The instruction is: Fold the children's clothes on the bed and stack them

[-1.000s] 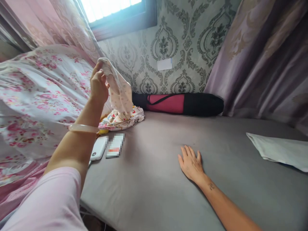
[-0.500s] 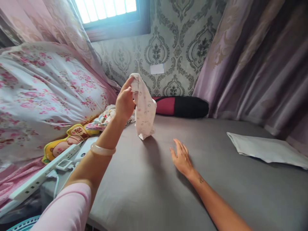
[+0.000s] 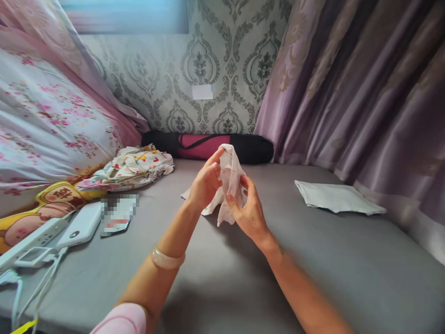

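Note:
A small, pale printed baby garment (image 3: 229, 171) hangs bunched between my two hands, over the grey bed sheet (image 3: 215, 269). My left hand (image 3: 204, 183) grips its top edge, fingers pointing up. From the other side my right hand (image 3: 251, 208) is closed on the cloth, its thumb toward me and the fingers partly hidden behind the fabric. The garment's lower ends drape down close to the sheet; I cannot tell whether they touch it.
A folded white cloth (image 3: 339, 197) lies to the right. At left are a pile of printed clothes (image 3: 139, 166), a yellow cushion (image 3: 57, 204), a white power bank (image 3: 80, 225), a power strip (image 3: 33, 239) with cables and a blurred flat item (image 3: 120, 215). A black-and-red bag (image 3: 208, 146) lies along the wall.
My right hand has come up from above the sheet and taken hold of the garment. My left hand has lowered it, and the view has turned right.

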{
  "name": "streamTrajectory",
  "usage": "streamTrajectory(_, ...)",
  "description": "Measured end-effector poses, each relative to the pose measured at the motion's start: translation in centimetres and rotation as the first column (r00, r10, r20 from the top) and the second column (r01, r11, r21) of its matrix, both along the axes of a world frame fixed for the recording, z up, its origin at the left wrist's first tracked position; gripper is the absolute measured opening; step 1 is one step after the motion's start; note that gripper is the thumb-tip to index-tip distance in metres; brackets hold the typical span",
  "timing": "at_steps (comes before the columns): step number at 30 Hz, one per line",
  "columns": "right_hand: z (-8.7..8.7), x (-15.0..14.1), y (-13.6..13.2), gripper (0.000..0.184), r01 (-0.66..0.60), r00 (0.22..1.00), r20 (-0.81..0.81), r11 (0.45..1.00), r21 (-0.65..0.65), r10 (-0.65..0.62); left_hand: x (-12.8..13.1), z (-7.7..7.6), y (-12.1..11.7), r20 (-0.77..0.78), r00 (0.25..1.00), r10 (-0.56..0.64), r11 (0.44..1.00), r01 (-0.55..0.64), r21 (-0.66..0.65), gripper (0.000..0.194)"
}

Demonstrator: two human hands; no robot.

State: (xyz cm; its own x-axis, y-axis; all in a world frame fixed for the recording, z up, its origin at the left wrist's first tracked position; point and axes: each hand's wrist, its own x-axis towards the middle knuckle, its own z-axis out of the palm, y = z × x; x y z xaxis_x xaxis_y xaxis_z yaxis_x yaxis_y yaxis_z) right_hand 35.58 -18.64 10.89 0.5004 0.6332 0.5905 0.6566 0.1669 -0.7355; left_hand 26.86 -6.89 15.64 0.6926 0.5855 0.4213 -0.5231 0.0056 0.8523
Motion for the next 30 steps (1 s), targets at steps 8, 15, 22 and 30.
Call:
streamTrajectory(8,-0.3,2.0,0.3,0.029,-0.068,0.983,-0.179,0.971,-0.230,0.027,2.0,-3.6,-1.5,-0.044,0.997,0.061,0.994,-0.064,-0.086,0.069)
streamTrajectory(15,-0.3,5.3,-0.4,0.027,-0.189,0.978,-0.147,0.921,-0.341,0.146,1.4,-4.3,0.1,-0.108,0.991,0.083,0.987,-0.097,-0.129,0.063)
streamTrajectory(22,1.8,8.1,-2.4,0.033,-0.292,0.943,-0.255,0.897,-0.331,0.213,0.3,-4.1,1.6,-0.155,0.987,0.038,0.991,-0.057,-0.121,0.051)
streamTrajectory(30,6.4,9.6,-8.4,0.034,-0.222,0.925,-0.372,0.900,-0.375,0.073,-3.3,-0.9,1.4,-0.235,0.957,0.168,0.986,-0.160,0.055,0.026)
